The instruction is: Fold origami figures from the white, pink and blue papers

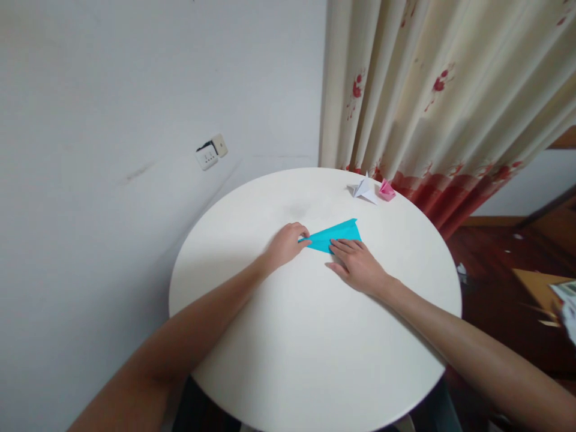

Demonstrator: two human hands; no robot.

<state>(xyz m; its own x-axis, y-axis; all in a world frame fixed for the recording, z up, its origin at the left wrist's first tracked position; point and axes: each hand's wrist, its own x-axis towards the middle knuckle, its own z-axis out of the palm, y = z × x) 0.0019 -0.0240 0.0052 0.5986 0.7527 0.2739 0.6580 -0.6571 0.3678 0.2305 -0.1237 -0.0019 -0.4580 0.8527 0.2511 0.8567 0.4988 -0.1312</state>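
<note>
A folded sheet of blue paper (339, 232) lies on the white round table (288, 342), narrow at its left tip and wide at its right end. My left hand (288, 243) pinches the narrow tip between thumb and fingers. My right hand (355, 264) rests on the wider right part, its fingers stretched out over the lower edge and its thumb apart on the tabletop. The right fingers cover part of the paper's lower right side.
A white folded-paper figure (362, 188) and a pink folded-paper piece (386, 190) sit near the table's far right edge. Behind them hangs a cream curtain (405, 90) with red marks. A wall socket (207, 156) is at the left. Cardboard (535, 285) lies on the floor at right.
</note>
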